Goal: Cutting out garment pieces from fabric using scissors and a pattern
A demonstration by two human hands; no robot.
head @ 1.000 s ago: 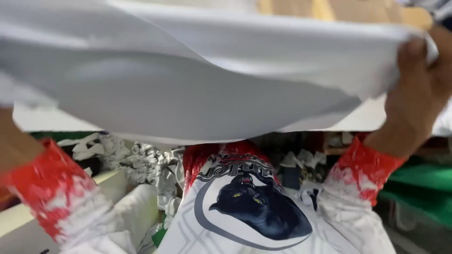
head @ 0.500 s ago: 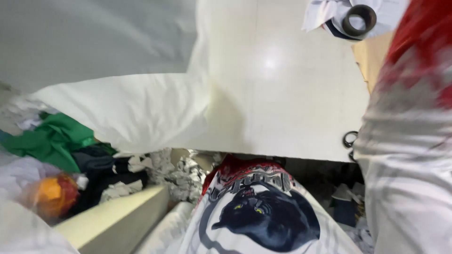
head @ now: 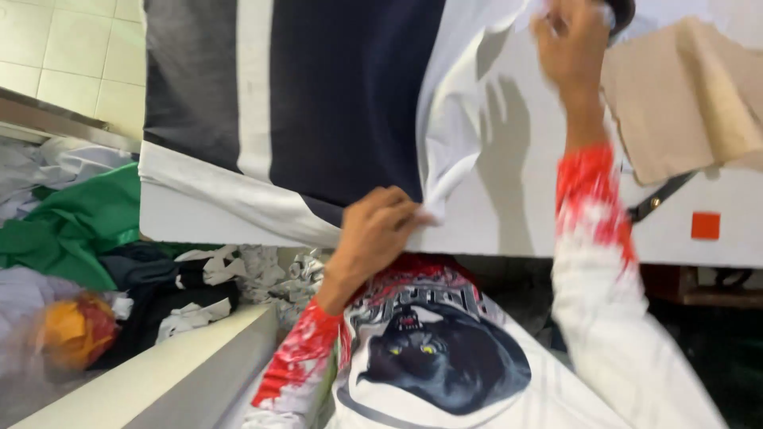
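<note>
Head view, looking down over a white table that serves as the landmark for everything else. A dark navy garment with white stripes lies spread across the left part of the table, its lower edge hanging over the near rim, flat enough that it seems laid out for smoothing or folding. The left hand sits at the near edge of the table, fingers pinched shut on a white fold of the garment, apparently to anchor that edge. The right hand reaches to the far side of the table and is closed on the upper white part of the same cloth, lifting it slightly, which pulls the fabric taut between the two grips. Both arms wear white sleeves splashed with red. On the right of the table lie tan cardboard pieces, with dark scissors just below them near the rim. Left of the table, lower down, is a heap of clothes including a green cloth. Below the near edge, the wearer's white shirt shows a black panther print.
</note>
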